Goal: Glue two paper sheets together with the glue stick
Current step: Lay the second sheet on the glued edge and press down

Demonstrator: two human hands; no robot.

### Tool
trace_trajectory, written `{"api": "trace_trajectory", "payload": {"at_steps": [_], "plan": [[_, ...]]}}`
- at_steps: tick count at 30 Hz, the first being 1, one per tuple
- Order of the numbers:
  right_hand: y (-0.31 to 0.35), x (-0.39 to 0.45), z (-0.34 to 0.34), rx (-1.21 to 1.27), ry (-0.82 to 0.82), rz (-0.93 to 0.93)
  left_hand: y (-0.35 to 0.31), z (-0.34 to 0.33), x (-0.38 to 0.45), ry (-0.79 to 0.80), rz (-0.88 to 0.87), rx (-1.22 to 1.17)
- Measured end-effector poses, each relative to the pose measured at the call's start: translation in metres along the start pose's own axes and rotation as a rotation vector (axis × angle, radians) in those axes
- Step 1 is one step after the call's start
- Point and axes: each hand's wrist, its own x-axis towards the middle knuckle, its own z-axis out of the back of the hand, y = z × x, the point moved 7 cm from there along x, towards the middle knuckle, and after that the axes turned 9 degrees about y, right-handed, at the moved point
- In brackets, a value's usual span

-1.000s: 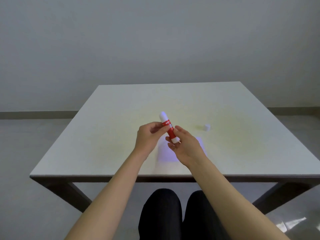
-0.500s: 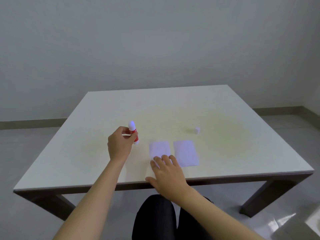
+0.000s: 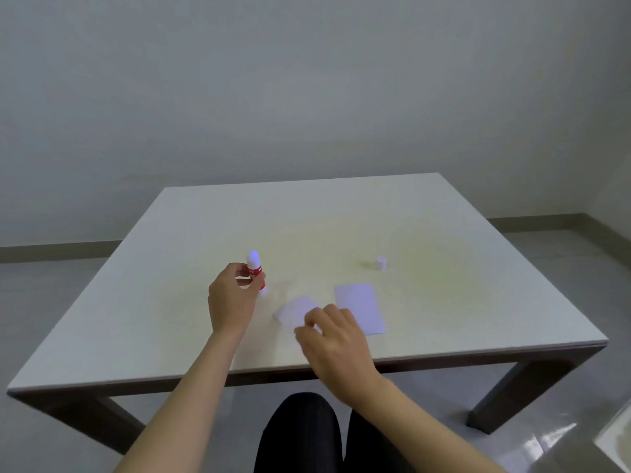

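Observation:
My left hand (image 3: 230, 300) grips a red and white glue stick (image 3: 255, 268), held nearly upright just above the white table (image 3: 143, 302), its white glue end up. My right hand (image 3: 333, 337) pinches the near edge of a small white paper sheet (image 3: 294, 310), which is turned askew and partly hidden by my fingers. A second white paper sheet (image 3: 360, 307) lies flat just to its right, apart from both hands. The glue stick's small white cap (image 3: 381, 262) stands farther back on the right.
The table's near edge (image 3: 307, 365) runs just below my wrists, with my dark-trousered legs (image 3: 304, 435) under it. A grey wall stands behind the table, and a pale object (image 3: 614, 438) sits on the floor at the lower right.
My hands parted from the glue stick: the left carried it to the left. My right hand dropped onto the left sheet, closed on its near edge and turned it askew.

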Motion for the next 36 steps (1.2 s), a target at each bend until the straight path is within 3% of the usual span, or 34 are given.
{"api": "trace_trajectory", "payload": {"at_steps": [2,4,6,8,11,15,23,36], "plan": [[-0.017,0.008,0.016,0.115,-0.077,-0.099,-0.002,0.000,-0.002,0.009,0.000,0.008],[-0.041,0.014,0.032,0.287,-0.142,-0.223,-0.013,0.008,-0.007,-0.083,-0.046,0.010],[-0.069,0.013,0.039,0.518,-0.181,-0.427,-0.034,0.018,-0.020,-0.221,-0.162,-0.012],[-0.093,0.006,0.031,0.767,-0.180,-0.688,-0.052,0.018,-0.035,-0.259,-0.255,-0.041],[-0.108,-0.011,0.013,1.071,-0.181,-0.966,-0.063,-0.007,-0.052,-0.080,-0.218,-0.098],[-0.107,-0.030,0.002,1.317,-0.230,-1.110,-0.058,-0.041,-0.065,0.098,-0.041,-0.265],[-0.110,-0.041,0.002,1.308,-0.188,-1.121,-0.056,-0.059,-0.062,0.162,0.196,-0.615],[-0.153,-0.044,-0.007,0.942,0.160,-1.060,-0.060,-0.081,-0.059,0.384,0.194,-0.303]]}}
